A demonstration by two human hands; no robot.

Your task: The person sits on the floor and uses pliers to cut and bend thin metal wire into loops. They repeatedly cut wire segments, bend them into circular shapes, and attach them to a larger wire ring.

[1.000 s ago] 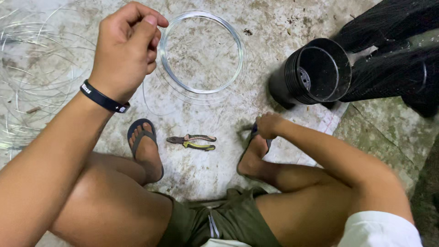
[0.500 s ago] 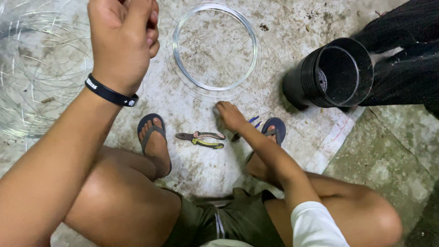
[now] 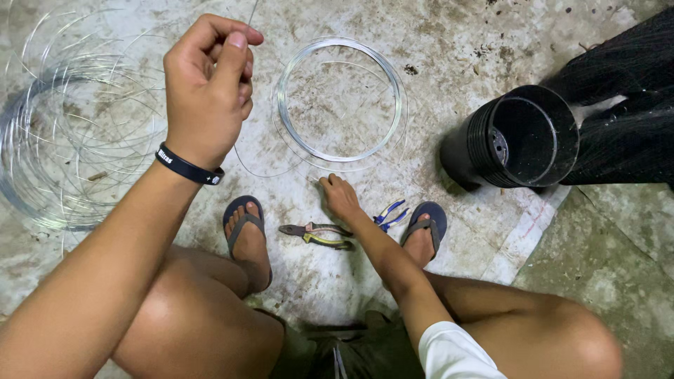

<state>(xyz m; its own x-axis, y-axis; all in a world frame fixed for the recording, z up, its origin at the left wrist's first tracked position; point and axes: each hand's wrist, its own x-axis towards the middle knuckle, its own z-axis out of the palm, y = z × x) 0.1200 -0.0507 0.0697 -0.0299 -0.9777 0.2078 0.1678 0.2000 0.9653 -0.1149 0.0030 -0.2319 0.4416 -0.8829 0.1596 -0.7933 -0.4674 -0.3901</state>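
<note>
My left hand is raised above the floor, thumb and fingers pinched on a thin steel wire that runs up out of view. A neat wire ring lies on the concrete ahead of me. My right hand is low on the floor just below that ring, fingers closed at the trailing wire end; whether it grips the wire is unclear. Yellow-handled pliers lie between my feet, and blue-handled pliers sit right beside my right forearm.
A big loose coil of wire spreads at the left. A black plastic pot lies on its side at the right, next to black mesh netting. My sandalled feet frame the pliers.
My right hand has left my right foot and reached forward to the floor below the wire ring. My left hand has stayed raised, still pinching the wire.
</note>
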